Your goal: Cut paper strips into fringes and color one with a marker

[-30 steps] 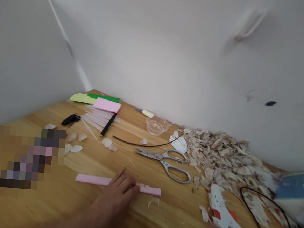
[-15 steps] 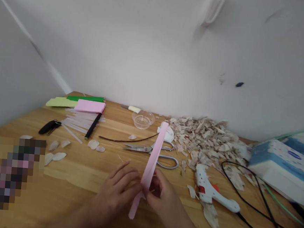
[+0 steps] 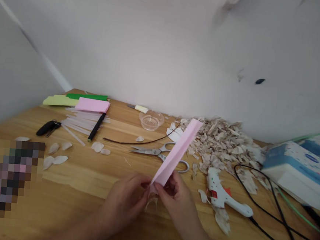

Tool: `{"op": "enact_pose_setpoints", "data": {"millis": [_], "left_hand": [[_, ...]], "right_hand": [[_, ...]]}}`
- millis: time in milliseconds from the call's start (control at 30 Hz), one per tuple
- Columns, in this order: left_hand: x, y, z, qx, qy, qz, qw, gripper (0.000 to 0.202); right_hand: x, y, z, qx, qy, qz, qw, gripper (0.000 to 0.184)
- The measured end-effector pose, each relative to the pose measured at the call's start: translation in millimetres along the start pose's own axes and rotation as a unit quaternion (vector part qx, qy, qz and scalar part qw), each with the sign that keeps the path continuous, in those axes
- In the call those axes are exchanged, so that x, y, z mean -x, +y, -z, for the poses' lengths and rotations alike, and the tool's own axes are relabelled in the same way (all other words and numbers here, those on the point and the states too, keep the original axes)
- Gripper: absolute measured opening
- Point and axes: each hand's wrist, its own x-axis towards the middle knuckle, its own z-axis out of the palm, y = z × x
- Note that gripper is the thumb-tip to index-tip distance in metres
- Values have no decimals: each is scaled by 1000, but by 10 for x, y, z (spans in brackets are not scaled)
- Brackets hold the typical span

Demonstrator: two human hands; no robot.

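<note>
Both my hands meet low in the middle of the view, above the wooden table [image 3: 88, 188]. My left hand [image 3: 127, 200] and my right hand [image 3: 174, 198] pinch the near end of a long folded pink paper strip [image 3: 178, 151]. The strip slants up and away to the right, its far end hanging over the steel scissors [image 3: 160, 154] and the edge of a heap of pale flakes [image 3: 224, 143]. A small pale scrap lies on the table just under my fingers.
A white glue gun [image 3: 223, 197] with a black cord [image 3: 269, 210] lies to the right, beside a blue and white tissue pack [image 3: 297, 171]. Behind are a clear bowl [image 3: 151, 120], a thin brown wire [image 3: 144, 141], a black pen [image 3: 95, 126], glue sticks, coloured paper sheets [image 3: 90, 104] and keys [image 3: 46, 127].
A second ago the strip lay flat under my left hand. Both hands have lifted it, and it now tilts further right with their grip at its near end.
</note>
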Motion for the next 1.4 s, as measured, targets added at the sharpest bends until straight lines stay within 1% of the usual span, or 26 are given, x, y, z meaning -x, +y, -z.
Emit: {"op": "enact_pose_setpoints", "data": {"millis": [67,167,267,333,367,433,500,533,567,600,633,667,700,733,767,867,1033,1133,1200,1267,1333,1367,1400], "left_hand": [[2,-12,-7,86,-17,52,995,17],[0,-57,-11,220,-30,139,965,20],[-15,-106,7,332,-50,184,924,20],[-26,-127,27,361,-59,204,908,22],[-30,-135,35,360,-56,211,907,23],[-31,-149,47,344,-37,218,913,24],[-20,-163,51,327,-13,213,921,22],[-11,-167,51,320,-3,208,924,21],[-1,-169,51,313,7,202,928,20],[9,-167,52,306,16,197,931,20],[19,-163,54,300,23,193,934,20],[26,-156,57,296,28,189,936,20],[32,-149,60,295,32,187,936,20],[36,-142,65,296,34,185,936,21],[37,-137,69,299,34,182,936,20],[30,-140,78,302,33,167,938,19],[29,-140,98,284,40,140,948,17],[54,-117,126,234,54,102,965,14],[77,-108,142,197,71,67,976,12],[99,-109,152,187,91,48,977,11],[111,-114,156,193,113,46,974,10],[112,-115,158,198,125,49,971,10],[110,-114,159,203,138,53,968,11]], "right_hand": [[-6,4,10,-6,-18,3,1000,28],[-31,27,2,-83,-49,-8,995,27],[-60,61,-23,-147,-64,-28,987,27],[-75,75,-26,-161,-78,-36,983,28],[-83,76,-15,-153,-81,-36,984,28],[-105,66,49,-94,-58,-15,994,29],[-144,52,170,29,-5,41,999,28],[-172,51,246,107,23,81,991,28],[-206,58,326,196,42,125,972,27],[-244,74,403,296,63,173,937,27],[-284,99,472,389,72,205,895,30],[-322,132,528,455,68,228,858,33],[-357,169,569,503,57,238,829,36],[-385,206,595,527,48,241,814,38],[-406,239,607,541,39,240,805,39],[-429,288,585,559,32,228,796,41],[-448,265,501,589,44,211,779,44],[-476,295,469,595,42,206,776,47],[-492,319,461,593,35,204,778,50],[-493,304,461,583,30,205,785,52],[-454,219,450,567,29,209,796,51],[-411,153,431,559,32,214,800,48],[-348,76,400,540,38,219,812,43]]}}
